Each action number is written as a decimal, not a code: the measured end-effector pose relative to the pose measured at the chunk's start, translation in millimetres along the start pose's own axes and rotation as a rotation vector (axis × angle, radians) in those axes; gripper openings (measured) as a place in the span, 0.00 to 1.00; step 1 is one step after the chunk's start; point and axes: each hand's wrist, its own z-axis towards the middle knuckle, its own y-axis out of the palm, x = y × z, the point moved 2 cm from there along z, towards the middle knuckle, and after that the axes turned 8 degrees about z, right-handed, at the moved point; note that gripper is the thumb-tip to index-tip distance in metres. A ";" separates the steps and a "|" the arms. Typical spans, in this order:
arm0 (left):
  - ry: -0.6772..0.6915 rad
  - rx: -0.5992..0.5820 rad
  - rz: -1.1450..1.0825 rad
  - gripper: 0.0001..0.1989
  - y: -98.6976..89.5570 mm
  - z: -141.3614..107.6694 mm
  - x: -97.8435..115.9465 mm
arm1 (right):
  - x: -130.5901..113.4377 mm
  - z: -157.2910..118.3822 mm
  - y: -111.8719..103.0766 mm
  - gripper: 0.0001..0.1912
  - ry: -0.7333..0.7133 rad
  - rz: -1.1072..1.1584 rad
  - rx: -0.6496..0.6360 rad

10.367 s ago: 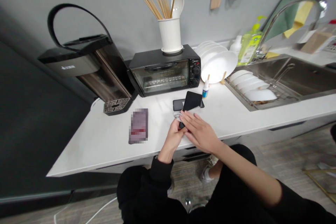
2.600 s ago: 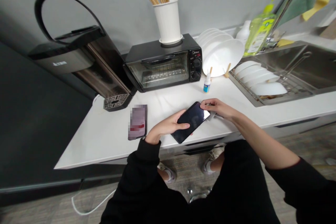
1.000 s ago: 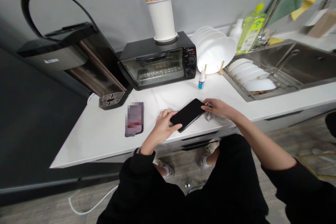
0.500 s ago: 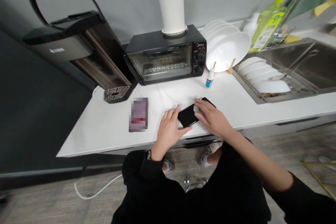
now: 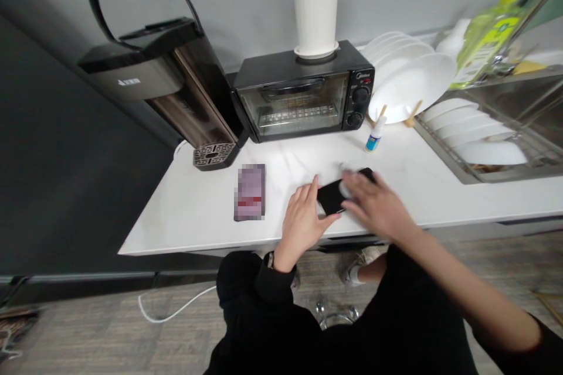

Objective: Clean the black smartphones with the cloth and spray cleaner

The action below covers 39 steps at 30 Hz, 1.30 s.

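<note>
At the counter's front edge, left hand [image 5: 302, 221] lies flat, fingers spread, steadying a black phone [image 5: 333, 197] that rests on the white counter [image 5: 193, 211]. Right hand [image 5: 376, 206], blurred, presses a pale cloth [image 5: 345, 188] onto the phone's far end; grip cannot be determined. Second phone [image 5: 250, 192] lies left, small bottle [image 5: 373, 139] behind, before the toaster oven [image 5: 303, 98].
</note>
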 end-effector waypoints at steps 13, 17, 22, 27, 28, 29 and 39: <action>-0.016 -0.002 -0.012 0.46 -0.2 2.7 -1.9 | -3.8 0.2 7.0 0.39 -0.087 0.021 -0.073; -0.015 0.017 -0.042 0.47 -0.6 3.1 -2.9 | -1.3 -0.7 4.2 0.43 0.061 -0.036 0.064; -0.025 0.030 -0.052 0.48 0.0 4.6 -4.5 | -0.6 -2.9 2.2 0.39 0.110 -0.034 0.058; -0.022 0.024 -0.053 0.47 -0.5 5.8 -3.9 | -4.6 -5.7 1.3 0.44 -0.098 0.069 -0.064; -0.022 0.030 -0.054 0.48 -0.6 5.8 -3.9 | -2.5 -5.8 -0.3 0.40 -0.018 0.036 -0.013; -0.019 0.035 -0.056 0.48 -0.5 5.7 -4.0 | -0.6 -5.8 -1.7 0.39 0.055 -0.002 0.039; -0.006 0.053 -0.046 0.48 2.6 3.7 -4.9 | -1.8 -9.5 -0.3 0.43 0.049 0.004 0.086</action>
